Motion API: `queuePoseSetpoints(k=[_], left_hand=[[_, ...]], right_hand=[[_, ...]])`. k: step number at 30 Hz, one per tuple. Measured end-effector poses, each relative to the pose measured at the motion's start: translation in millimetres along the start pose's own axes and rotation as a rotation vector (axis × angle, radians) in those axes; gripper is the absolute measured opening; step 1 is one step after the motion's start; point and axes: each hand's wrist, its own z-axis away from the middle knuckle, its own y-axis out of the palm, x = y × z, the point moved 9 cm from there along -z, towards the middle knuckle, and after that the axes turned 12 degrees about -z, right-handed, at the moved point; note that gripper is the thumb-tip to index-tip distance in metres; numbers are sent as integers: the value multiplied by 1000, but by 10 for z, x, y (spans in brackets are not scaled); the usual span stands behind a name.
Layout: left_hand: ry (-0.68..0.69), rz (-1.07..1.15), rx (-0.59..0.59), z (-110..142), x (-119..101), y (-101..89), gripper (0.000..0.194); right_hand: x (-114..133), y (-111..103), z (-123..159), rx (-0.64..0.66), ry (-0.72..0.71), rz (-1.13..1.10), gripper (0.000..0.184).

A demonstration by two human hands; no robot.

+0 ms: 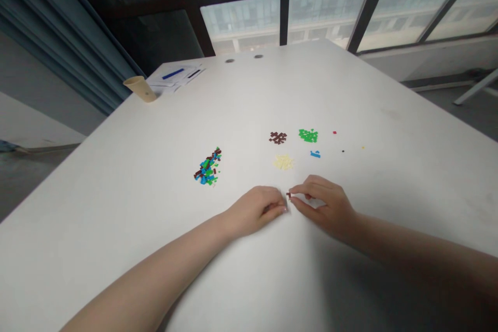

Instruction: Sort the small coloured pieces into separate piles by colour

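On the near side of a loose heap of small pale-yellow plastic pieces [284, 162], the right hand [329, 201] grips a tiny dark-brown plastic piece [288, 194] between thumb and forefinger. The left hand [257, 211], also nearer than the heap, is curled; I cannot tell whether its grip holds anything. Left of the heap, a mixed blue, green and brown pile [208, 167] lies on the smooth white table [241, 114].

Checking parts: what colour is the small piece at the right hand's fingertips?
The piece looks dark brown in the head view.

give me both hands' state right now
Left hand: curled; cannot tell whether it holds anything.
Right hand: closed on a small brown piece at its fingertips.
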Motion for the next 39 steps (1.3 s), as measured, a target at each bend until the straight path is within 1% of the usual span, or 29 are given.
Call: queuePoseSetpoints(k=[2,3,6,7,9,11,12,14,17,19,23,26,30,34,37,39], left_hand=[[61,-37,30,-5,-43,21,24],[63,-43,33,-6,-36,21,24],[2,-46,29,-6,46,22,25],[-13,-47,27,-5,68,25,25],[-20,-48,24,-4,88,33,25],[-9,-45,16,-6,84,36,24],[-2,-43,13,-8,78,37,23],[13,-42,11,-13,66,38,24],[37,-56,13,-17,49,42,24],[51,-70,14,-19,42,45,24],[64,-92,14,-20,36,57,25],[62,-101,21,-21,39,73,26],[68,-107,20,-25,41,76,26],[71,-102,13,-27,44,69,25],[67,-81,12,-24,37,74,23],[53,-47,11,-23,41,70,22]], right_hand=[[55,-34,-20,-20,-27,17,8],[106,-65,-40,-35,-53,32,9],[262,-201,-157,-85,-130,115,9],[278,-256,-220,-101,-133,153,8],[223,-369,-384,-130,-108,236,8],[62,-446,-585,-126,-62,314,11],[-57,-454,-693,-97,-31,346,13],[-379,-425,-898,2,85,412,16],[-921,-349,-1100,159,319,528,19],[-1173,-297,-1187,210,397,566,18],[-1511,-174,-1265,257,485,574,17],[-1653,-101,-1265,273,535,571,19],[-1703,-53,-1233,288,565,560,19],[-1641,-80,-1217,293,564,535,22],[-1486,-146,-1250,262,537,514,23],[-1295,-164,-1253,239,501,494,24]])
